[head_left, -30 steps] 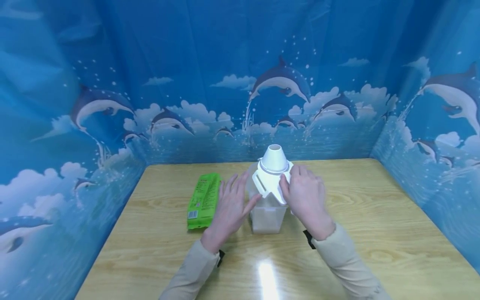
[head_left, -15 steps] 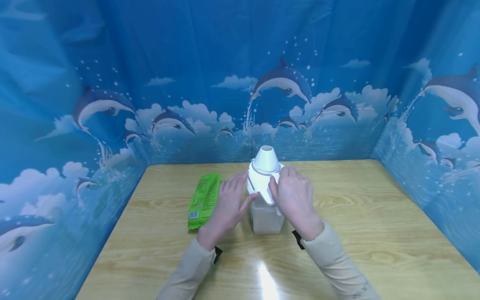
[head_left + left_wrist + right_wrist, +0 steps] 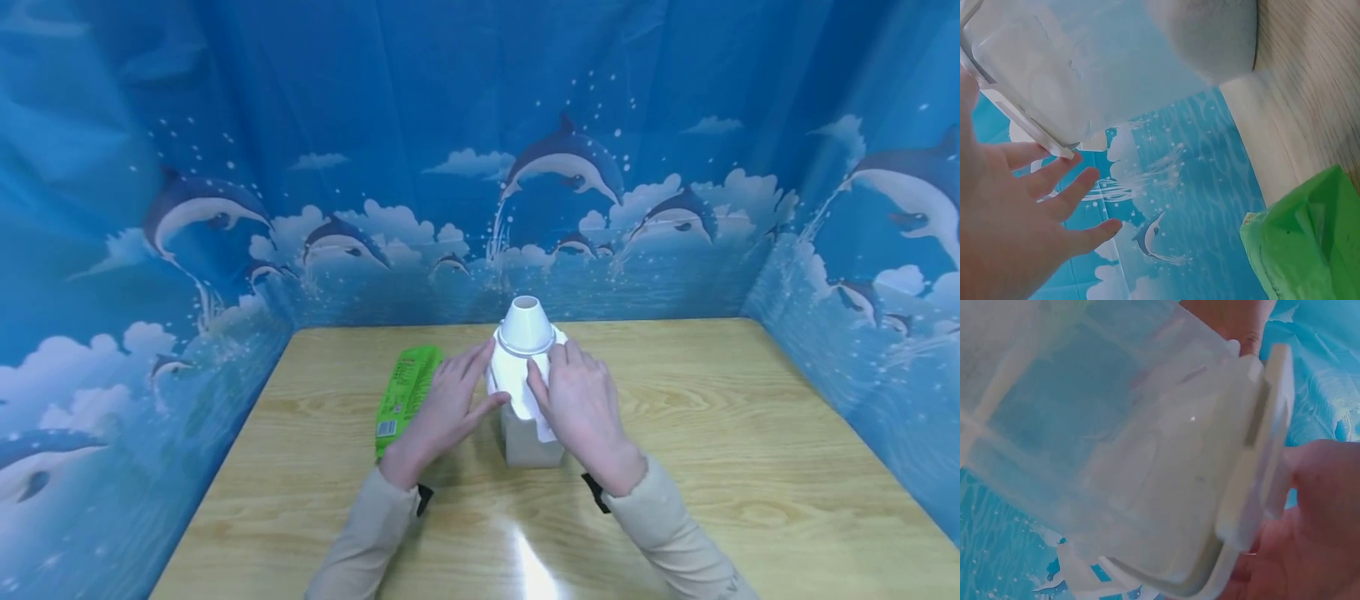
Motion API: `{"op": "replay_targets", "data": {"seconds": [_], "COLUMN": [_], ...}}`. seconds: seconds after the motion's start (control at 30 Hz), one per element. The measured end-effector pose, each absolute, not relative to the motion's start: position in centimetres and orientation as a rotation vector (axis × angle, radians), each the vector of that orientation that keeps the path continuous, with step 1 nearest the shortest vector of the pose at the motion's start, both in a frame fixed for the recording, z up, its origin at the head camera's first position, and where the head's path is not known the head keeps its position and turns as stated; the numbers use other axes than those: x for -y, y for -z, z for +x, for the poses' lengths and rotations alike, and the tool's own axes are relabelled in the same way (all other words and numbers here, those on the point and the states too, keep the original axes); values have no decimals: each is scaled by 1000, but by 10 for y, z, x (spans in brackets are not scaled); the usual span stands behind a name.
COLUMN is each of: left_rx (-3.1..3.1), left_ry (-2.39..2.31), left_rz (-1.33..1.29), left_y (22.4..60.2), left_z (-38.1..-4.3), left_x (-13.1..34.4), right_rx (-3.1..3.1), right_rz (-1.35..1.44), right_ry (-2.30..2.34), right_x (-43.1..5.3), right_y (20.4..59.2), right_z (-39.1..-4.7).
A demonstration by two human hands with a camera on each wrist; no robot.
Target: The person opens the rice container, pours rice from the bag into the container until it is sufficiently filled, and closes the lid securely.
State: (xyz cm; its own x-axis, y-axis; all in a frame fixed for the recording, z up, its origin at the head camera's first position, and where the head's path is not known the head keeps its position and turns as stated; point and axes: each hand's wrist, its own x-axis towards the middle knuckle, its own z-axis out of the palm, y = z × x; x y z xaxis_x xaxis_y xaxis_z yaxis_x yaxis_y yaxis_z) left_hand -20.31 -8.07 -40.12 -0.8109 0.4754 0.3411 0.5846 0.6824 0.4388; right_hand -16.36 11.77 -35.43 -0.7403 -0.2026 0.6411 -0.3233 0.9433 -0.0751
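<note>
A tall translucent plastic container (image 3: 531, 450) stands on the table, pale material showing at its bottom in the left wrist view. Over its top lies a white lid (image 3: 512, 382) bearing a cone-shaped spout (image 3: 527, 327). My left hand (image 3: 442, 404) is at the lid's left side; in the left wrist view its spread, nearly straight fingers (image 3: 1063, 172) touch the rim. At the opposite side my right hand (image 3: 583, 404) grips the lid's edge, thumb on top. Close up in the right wrist view, the right hand (image 3: 1319, 531) lies against the lid's outer side, some fingers hidden behind it.
Left of the container lies a green printed packet (image 3: 405, 396), partly behind my left hand. The wooden table (image 3: 750, 467) is enclosed at the back and sides by a blue dolphin-print curtain (image 3: 420, 100).
The lid has moved left and nearer to me, from a tilted position to sitting over the container's top. My right hand has moved left with it; my left hand has shifted slightly left and nearer.
</note>
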Motion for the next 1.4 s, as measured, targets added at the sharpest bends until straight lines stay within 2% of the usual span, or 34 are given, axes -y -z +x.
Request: {"op": "replay_targets", "data": {"seconds": [0.27, 0.67, 1.4], "left_rx": [2683, 2583, 2630], "left_ry": [801, 756, 816], "left_rz": [-845, -794, -770], "left_y": [403, 411, 412], "left_z": [-205, -205, -206], "left_x": [80, 72, 71], "right_rx": [2502, 2374, 2417], "right_rz": [446, 615, 688], "right_ry": [-347, -478, -519], "right_x": [-133, -147, -154], "right_y": [353, 373, 381], "right_z": [-165, -173, -174]}}
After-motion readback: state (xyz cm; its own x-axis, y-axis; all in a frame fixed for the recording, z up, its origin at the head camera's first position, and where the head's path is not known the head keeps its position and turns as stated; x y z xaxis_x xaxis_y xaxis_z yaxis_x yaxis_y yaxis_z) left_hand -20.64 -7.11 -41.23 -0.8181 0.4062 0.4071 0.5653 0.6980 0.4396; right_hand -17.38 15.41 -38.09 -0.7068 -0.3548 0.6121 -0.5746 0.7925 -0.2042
